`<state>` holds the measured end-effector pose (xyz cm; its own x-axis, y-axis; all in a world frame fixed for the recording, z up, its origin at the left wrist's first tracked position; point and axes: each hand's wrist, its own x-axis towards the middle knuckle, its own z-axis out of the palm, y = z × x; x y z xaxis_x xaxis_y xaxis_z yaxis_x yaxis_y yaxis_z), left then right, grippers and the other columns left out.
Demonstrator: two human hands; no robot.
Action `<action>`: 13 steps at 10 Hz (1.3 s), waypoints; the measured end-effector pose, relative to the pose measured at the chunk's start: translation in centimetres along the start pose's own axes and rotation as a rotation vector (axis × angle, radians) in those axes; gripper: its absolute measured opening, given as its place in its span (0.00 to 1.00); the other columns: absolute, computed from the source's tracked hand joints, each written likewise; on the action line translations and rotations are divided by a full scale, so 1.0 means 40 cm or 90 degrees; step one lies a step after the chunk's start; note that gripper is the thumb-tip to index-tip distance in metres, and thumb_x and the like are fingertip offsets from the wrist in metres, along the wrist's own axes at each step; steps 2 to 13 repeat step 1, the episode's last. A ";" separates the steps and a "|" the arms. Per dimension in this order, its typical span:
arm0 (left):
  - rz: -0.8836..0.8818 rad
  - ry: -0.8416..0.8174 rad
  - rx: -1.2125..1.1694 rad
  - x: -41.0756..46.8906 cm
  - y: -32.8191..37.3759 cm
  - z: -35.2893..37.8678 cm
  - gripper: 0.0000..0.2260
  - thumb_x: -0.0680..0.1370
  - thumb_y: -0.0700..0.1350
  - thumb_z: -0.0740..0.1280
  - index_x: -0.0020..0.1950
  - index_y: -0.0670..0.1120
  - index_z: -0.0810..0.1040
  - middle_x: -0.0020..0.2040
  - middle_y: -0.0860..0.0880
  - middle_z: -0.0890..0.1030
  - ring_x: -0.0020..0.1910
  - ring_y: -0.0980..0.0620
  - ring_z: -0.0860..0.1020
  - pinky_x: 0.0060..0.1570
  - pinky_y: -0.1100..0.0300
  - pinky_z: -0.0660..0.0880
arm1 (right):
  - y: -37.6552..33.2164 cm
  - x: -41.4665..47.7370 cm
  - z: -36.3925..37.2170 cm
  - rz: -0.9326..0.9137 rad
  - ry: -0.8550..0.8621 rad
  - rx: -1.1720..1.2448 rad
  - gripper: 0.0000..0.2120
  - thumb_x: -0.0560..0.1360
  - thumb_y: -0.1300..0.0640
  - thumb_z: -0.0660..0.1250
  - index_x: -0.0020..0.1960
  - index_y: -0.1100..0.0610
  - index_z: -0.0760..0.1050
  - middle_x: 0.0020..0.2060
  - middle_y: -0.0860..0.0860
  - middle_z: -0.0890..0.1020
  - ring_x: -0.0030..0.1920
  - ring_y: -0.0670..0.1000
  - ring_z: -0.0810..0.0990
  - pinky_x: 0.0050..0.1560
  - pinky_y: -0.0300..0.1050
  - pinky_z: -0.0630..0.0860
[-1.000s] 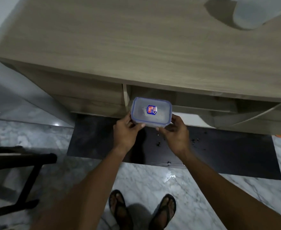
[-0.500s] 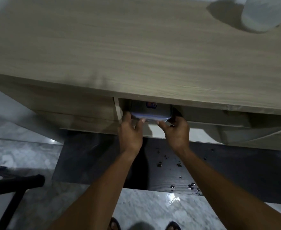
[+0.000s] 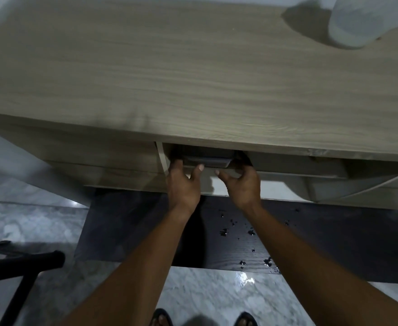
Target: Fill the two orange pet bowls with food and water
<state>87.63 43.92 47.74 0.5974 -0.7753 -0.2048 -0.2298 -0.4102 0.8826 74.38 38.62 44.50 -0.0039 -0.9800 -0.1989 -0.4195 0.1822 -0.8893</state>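
A lidded plastic food container [image 3: 206, 161] sits mostly inside the open compartment under the wooden cabinet top [image 3: 193, 78]; only its near edge shows, in shadow. My left hand [image 3: 184, 187] holds its left end, thumb on the front edge. At its right end is my right hand [image 3: 239, 184], fingers curled round the corner. No orange pet bowl is in view.
A white translucent jug [image 3: 362, 20] stands on the cabinet top at the far right. A dark mat [image 3: 334, 243] with water drops lies on the marble floor below the cabinet. A black stand [image 3: 17, 267] is at the lower left. My sandalled feet show at the bottom edge.
Both hands have pushed the container from in front of the cabinet into the compartment under the top. Its lid and label are now hidden.
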 end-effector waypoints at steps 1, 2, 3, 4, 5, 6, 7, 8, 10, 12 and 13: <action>-0.045 -0.038 0.012 -0.044 0.016 -0.034 0.24 0.79 0.51 0.70 0.68 0.38 0.70 0.67 0.37 0.76 0.68 0.40 0.74 0.61 0.53 0.74 | -0.024 -0.069 -0.032 0.048 -0.016 0.017 0.33 0.71 0.50 0.79 0.72 0.52 0.72 0.64 0.50 0.80 0.62 0.51 0.77 0.63 0.49 0.75; -0.045 -0.038 0.012 -0.044 0.016 -0.034 0.24 0.79 0.51 0.70 0.68 0.38 0.70 0.67 0.37 0.76 0.68 0.40 0.74 0.61 0.53 0.74 | -0.024 -0.069 -0.032 0.048 -0.016 0.017 0.33 0.71 0.50 0.79 0.72 0.52 0.72 0.64 0.50 0.80 0.62 0.51 0.77 0.63 0.49 0.75; -0.045 -0.038 0.012 -0.044 0.016 -0.034 0.24 0.79 0.51 0.70 0.68 0.38 0.70 0.67 0.37 0.76 0.68 0.40 0.74 0.61 0.53 0.74 | -0.024 -0.069 -0.032 0.048 -0.016 0.017 0.33 0.71 0.50 0.79 0.72 0.52 0.72 0.64 0.50 0.80 0.62 0.51 0.77 0.63 0.49 0.75; -0.045 -0.038 0.012 -0.044 0.016 -0.034 0.24 0.79 0.51 0.70 0.68 0.38 0.70 0.67 0.37 0.76 0.68 0.40 0.74 0.61 0.53 0.74 | -0.024 -0.069 -0.032 0.048 -0.016 0.017 0.33 0.71 0.50 0.79 0.72 0.52 0.72 0.64 0.50 0.80 0.62 0.51 0.77 0.63 0.49 0.75; -0.045 -0.038 0.012 -0.044 0.016 -0.034 0.24 0.79 0.51 0.70 0.68 0.38 0.70 0.67 0.37 0.76 0.68 0.40 0.74 0.61 0.53 0.74 | -0.024 -0.069 -0.032 0.048 -0.016 0.017 0.33 0.71 0.50 0.79 0.72 0.52 0.72 0.64 0.50 0.80 0.62 0.51 0.77 0.63 0.49 0.75; -0.045 -0.038 0.012 -0.044 0.016 -0.034 0.24 0.79 0.51 0.70 0.68 0.38 0.70 0.67 0.37 0.76 0.68 0.40 0.74 0.61 0.53 0.74 | -0.024 -0.069 -0.032 0.048 -0.016 0.017 0.33 0.71 0.50 0.79 0.72 0.52 0.72 0.64 0.50 0.80 0.62 0.51 0.77 0.63 0.49 0.75; -0.045 -0.038 0.012 -0.044 0.016 -0.034 0.24 0.79 0.51 0.70 0.68 0.38 0.70 0.67 0.37 0.76 0.68 0.40 0.74 0.61 0.53 0.74 | -0.024 -0.069 -0.032 0.048 -0.016 0.017 0.33 0.71 0.50 0.79 0.72 0.52 0.72 0.64 0.50 0.80 0.62 0.51 0.77 0.63 0.49 0.75; -0.045 -0.038 0.012 -0.044 0.016 -0.034 0.24 0.79 0.51 0.70 0.68 0.38 0.70 0.67 0.37 0.76 0.68 0.40 0.74 0.61 0.53 0.74 | -0.024 -0.069 -0.032 0.048 -0.016 0.017 0.33 0.71 0.50 0.79 0.72 0.52 0.72 0.64 0.50 0.80 0.62 0.51 0.77 0.63 0.49 0.75; -0.045 -0.038 0.012 -0.044 0.016 -0.034 0.24 0.79 0.51 0.70 0.68 0.38 0.70 0.67 0.37 0.76 0.68 0.40 0.74 0.61 0.53 0.74 | -0.024 -0.069 -0.032 0.048 -0.016 0.017 0.33 0.71 0.50 0.79 0.72 0.52 0.72 0.64 0.50 0.80 0.62 0.51 0.77 0.63 0.49 0.75; -0.045 -0.038 0.012 -0.044 0.016 -0.034 0.24 0.79 0.51 0.70 0.68 0.38 0.70 0.67 0.37 0.76 0.68 0.40 0.74 0.61 0.53 0.74 | -0.024 -0.069 -0.032 0.048 -0.016 0.017 0.33 0.71 0.50 0.79 0.72 0.52 0.72 0.64 0.50 0.80 0.62 0.51 0.77 0.63 0.49 0.75; -0.045 -0.038 0.012 -0.044 0.016 -0.034 0.24 0.79 0.51 0.70 0.68 0.38 0.70 0.67 0.37 0.76 0.68 0.40 0.74 0.61 0.53 0.74 | -0.024 -0.069 -0.032 0.048 -0.016 0.017 0.33 0.71 0.50 0.79 0.72 0.52 0.72 0.64 0.50 0.80 0.62 0.51 0.77 0.63 0.49 0.75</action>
